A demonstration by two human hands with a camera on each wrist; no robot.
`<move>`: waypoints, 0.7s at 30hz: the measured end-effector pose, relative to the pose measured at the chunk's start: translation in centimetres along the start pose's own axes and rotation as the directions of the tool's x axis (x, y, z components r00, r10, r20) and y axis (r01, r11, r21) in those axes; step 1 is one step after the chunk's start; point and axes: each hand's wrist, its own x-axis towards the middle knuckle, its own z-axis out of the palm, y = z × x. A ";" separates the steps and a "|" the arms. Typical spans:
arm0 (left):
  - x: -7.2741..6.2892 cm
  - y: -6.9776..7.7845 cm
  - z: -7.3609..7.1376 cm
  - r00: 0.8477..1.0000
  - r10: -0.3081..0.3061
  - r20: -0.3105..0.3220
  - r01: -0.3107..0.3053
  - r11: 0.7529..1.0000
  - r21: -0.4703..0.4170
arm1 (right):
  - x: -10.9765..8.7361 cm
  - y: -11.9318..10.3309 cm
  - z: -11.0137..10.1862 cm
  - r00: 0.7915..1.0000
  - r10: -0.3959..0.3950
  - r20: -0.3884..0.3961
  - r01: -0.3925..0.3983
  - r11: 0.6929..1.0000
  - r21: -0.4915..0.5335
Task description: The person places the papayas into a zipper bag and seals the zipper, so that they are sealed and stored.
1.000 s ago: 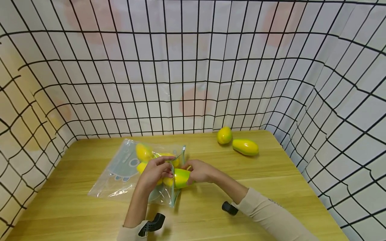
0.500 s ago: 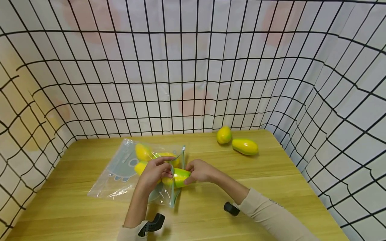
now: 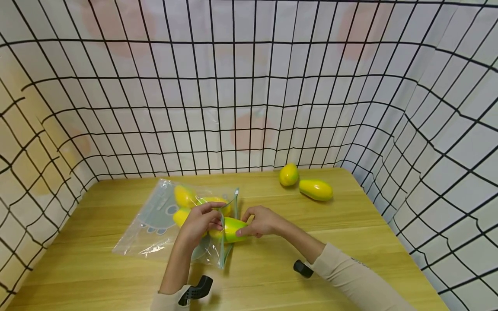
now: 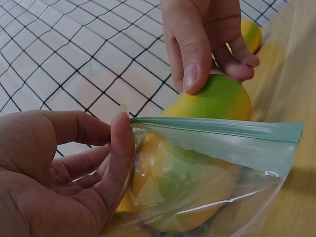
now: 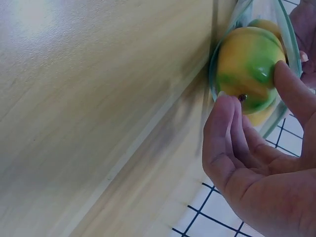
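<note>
A clear zip bag point(image 3: 134, 242) with a pale print lies left of centre on the table, its mouth facing right. My left hand point(image 3: 200, 222) pinches the green zip edge point(image 4: 212, 127) between thumb and fingers. Through that mouth lies a yellow-green papaya point(image 3: 234, 229), part inside and part sticking out. My right hand point(image 3: 262, 222) holds its outer end: the thumb lies on the side, and the fingertips touch near the stem point(image 5: 242, 98). Several more yellow papayas, one of them the far-left papaya point(image 3: 184, 196), show through the plastic, partly covered by my left hand.
Two loose fruits rest at the back right of the wooden table point(image 3: 311, 276): a rounder-looking one point(image 3: 289, 175) and a long papaya point(image 3: 316, 190). Behind and at both sides stands a black wire grid point(image 3: 254, 108) before white sheeting.
The papaya at the mouth has slid slightly left into the bag. My right hand has shifted a little right, its grip now nearer the fruit's end. My left hand stays put.
</note>
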 end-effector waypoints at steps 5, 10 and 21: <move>0.0 -0.1 0.0 1.000 0.001 0.005 -0.001 1.000 0.003 | 0.0 0.1 0.0 1.000 0.009 -0.009 -0.009 1.000 0.002; 0.0 0.0 0.0 1.000 0.000 0.000 0.000 1.000 0.008 | 0.0 -0.3 0.1 1.000 0.018 -0.019 -0.017 1.000 0.007; -0.4 0.5 0.2 1.000 0.012 -0.002 -0.012 1.000 0.018 | 0.0 -0.5 0.5 0.999 -0.002 -0.035 0.004 0.998 0.064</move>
